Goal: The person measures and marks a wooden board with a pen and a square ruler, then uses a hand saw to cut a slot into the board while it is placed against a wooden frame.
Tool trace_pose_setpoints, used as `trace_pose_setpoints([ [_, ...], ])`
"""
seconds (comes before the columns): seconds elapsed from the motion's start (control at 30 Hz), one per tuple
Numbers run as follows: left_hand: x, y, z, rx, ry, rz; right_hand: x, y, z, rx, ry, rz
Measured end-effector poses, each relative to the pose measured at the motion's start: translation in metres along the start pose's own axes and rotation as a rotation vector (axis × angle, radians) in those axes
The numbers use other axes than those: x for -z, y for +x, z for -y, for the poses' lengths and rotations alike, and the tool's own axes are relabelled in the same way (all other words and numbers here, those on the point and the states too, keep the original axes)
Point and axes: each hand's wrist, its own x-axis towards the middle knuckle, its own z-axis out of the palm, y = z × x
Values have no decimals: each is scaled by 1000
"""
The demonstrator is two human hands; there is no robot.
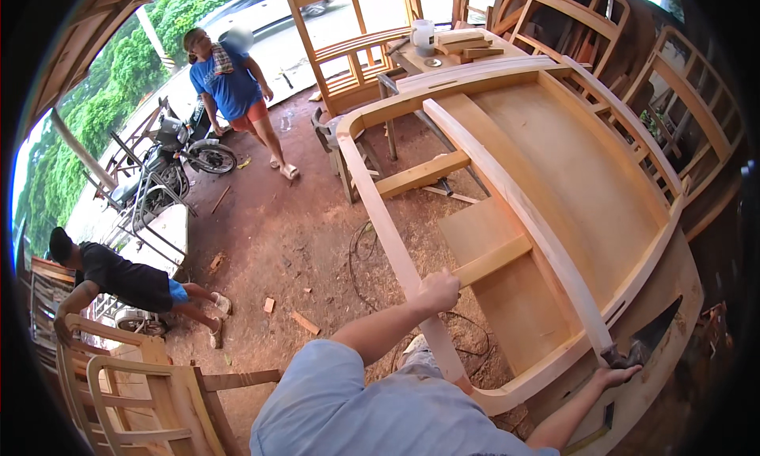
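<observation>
In front of me lies a large curved wooden frame [381, 208] with a plywood panel [562, 139] set into it. My left hand [438, 290] is closed at the near end of a short crosspiece [495, 261], beside the frame's left rail. A long, pale curved board [518, 199] runs across the frame. At that board's near right end, my right hand [617, 374] is palm up with its fingers curled under a small dark object [636, 351]. What kind of object it is I cannot make out.
A person in blue [226, 80] stands on the earth floor near a motorcycle [170, 155]. Another person in black [127, 278] leans over a wooden chair frame [138, 369] at left. Behind, a workbench [408, 58] holds a jug [423, 35] and wood pieces. A cable [356, 254] and offcuts lie about.
</observation>
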Motion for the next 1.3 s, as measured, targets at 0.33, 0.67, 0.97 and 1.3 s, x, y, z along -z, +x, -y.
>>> trace_pose_setpoints([
  [0.33,19,-15,-14,-17,-62,-11,-20,6,-15,-10,3,-77],
  [0.67,7,-4,-7,-16,-21,18,-52,-43,6,80,11,-118],
  [0.97,2,1,-7,-47,16,19,-54,-22,-20,139,-97,-228],
  [1.3,-1,1,-2,-12,-33,-1,-53,-27,-23,95,-153,-230],
])
